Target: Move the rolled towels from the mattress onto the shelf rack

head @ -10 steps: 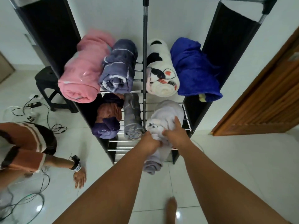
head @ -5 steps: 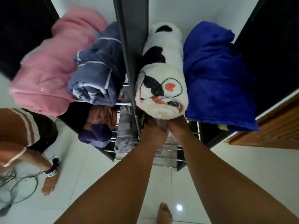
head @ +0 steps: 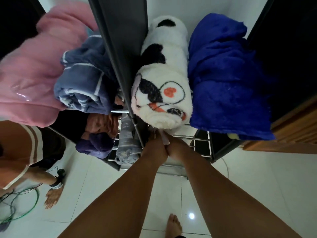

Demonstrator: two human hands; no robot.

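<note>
Both hands meet under the front of the upper tier: left hand (head: 155,148) and right hand (head: 178,149) pressed side by side, their grip apparently closed on a pale lilac towel (head: 164,138) of which only a sliver shows between the knuckles; how firmly the fingers clamp cannot be told. A second ago most of this roll hung in plain view at the front of the lower shelf; it has since been pushed inward and is now almost wholly hidden beneath the white cartoon-print roll (head: 163,93); the head has also dropped closer to the shelf rack (head: 200,136). Judged from this, the towel is nearly seated on the lower tier, right bay, and release is the likely next step. Upper tier: pink roll (head: 32,74), grey-blue striped roll (head: 82,83), blue roll (head: 224,79). Lower left bay: brown and purple roll (head: 99,134), grey roll (head: 127,145). A second person's hand (head: 52,197) rests on the floor (head: 257,186); the mattress is out of view.
</note>
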